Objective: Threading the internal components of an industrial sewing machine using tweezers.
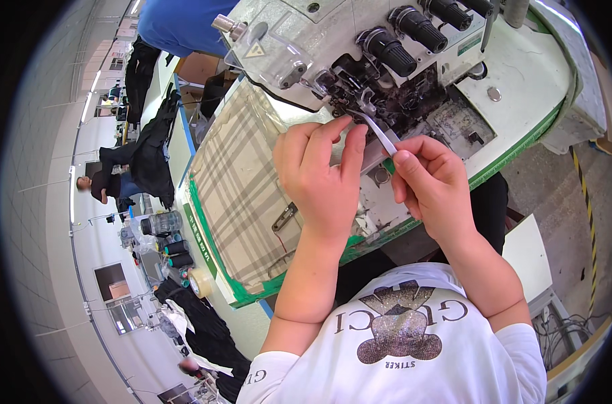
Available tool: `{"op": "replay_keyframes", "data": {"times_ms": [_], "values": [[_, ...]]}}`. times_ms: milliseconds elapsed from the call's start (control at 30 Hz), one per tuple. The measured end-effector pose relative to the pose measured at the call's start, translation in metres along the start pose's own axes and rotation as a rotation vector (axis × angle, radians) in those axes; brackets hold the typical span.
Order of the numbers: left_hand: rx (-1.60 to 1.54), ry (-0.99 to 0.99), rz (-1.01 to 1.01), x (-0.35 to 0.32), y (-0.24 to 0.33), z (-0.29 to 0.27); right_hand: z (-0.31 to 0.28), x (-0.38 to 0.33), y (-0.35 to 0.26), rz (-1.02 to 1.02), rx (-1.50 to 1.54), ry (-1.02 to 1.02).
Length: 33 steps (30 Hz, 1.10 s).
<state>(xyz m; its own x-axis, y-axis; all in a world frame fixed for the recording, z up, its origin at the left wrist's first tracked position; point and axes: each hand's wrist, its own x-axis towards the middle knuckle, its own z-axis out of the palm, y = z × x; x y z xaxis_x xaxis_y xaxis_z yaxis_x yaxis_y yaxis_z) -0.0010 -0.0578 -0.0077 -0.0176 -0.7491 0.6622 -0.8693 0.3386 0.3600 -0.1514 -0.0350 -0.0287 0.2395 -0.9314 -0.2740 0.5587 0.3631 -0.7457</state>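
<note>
White shirt fabric point(413, 337) with a dark glittery print fills the lower middle of the frame, closest to the lens, and both bare forearms rise from it toward the sewing machine point(386, 60) at the top centre. Right hand point(432, 182) has its grip pressed together on a pair of slim metal tweezers point(380, 133), thumb over the handle end, so the thin tips slant up and left into the dark cluster of thread guides and loopers; holding them at the far end seems to give reach into that cramped spot. Left hand point(322, 172) sits just beside it, fingers curled and partly spread, forefinger tip up against the machine's mechanism near the tweezer tips; whether it pinches a thread is too fine to tell.

Plaid cloth point(242, 195) covers the tabletop point(208, 252) at centre left, its green-taped edge running down toward the lower middle. Room there is open, while the machine body crowds the hands from above. A roll of tape point(199, 283) lies past the edge at lower left, near dark garments point(208, 330).
</note>
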Motion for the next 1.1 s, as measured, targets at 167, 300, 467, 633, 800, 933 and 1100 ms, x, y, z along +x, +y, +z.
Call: {"op": "replay_keyframes", "data": {"times_ms": [167, 300, 467, 633, 800, 933, 1100], "values": [[-0.023, 0.125, 0.099, -0.008, -0.018, -0.004, -0.010, -0.009, -0.004, -0.013, -0.012, -0.076], [-0.247, 0.168, -0.063, -0.013, -0.043, -0.003, -0.023, -0.017, -0.002, -0.189, 0.074, -0.231], [-0.393, 0.186, -0.245, 0.029, -0.053, -0.001, -0.024, -0.019, 0.003, -0.526, -0.109, -0.227], [-0.200, 0.171, 0.032, 0.072, -0.085, 0.005, -0.004, -0.006, 0.002, -1.055, -0.964, -0.223], [-0.015, 0.122, 0.137, 0.082, -0.108, 0.019, 0.005, -0.006, 0.008, -1.034, -1.271, -0.079], [0.210, 0.077, 0.149, 0.077, -0.121, 0.032, 0.009, -0.006, 0.004, -1.020, -1.332, -0.078], [0.295, -0.039, 0.069, 0.082, -0.118, 0.022, 0.007, 0.003, 0.005, -1.051, -1.380, -0.051]]}}
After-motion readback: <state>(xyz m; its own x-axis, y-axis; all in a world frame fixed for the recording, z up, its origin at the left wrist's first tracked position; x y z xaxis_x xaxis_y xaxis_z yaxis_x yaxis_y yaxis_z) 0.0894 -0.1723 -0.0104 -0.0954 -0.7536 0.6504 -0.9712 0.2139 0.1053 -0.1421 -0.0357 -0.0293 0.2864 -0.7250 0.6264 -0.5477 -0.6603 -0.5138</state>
